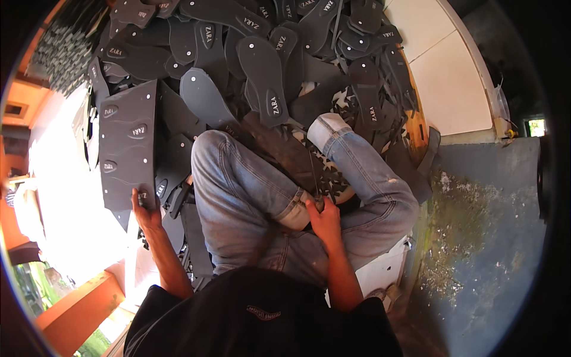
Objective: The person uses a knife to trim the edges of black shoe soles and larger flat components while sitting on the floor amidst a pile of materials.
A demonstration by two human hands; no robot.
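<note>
My left hand (146, 216) grips the lower edge of a dark grey foam sheet (127, 153), thumb on top. The sheet stands out to the left of my knee, printed with several insole shapes and dotted with small white marks. In front of my lap, my right hand (326, 224) is closed around the handle of a thin-bladed knife (314, 179). Its narrow blade points away from me, between my crossed legs. Beyond my left knee lies a cut insole (205, 98), greyish in the light, with another dark insole (262, 74) to its right.
Loose insoles and foam offcuts (342, 74) pile up in front of me and around my legs. A wooden board edge (418, 134) borders the pile on the right, near pale tiles (449, 74) and a stained grey floor (488, 220). Orange woodwork (80, 312) stands at lower left.
</note>
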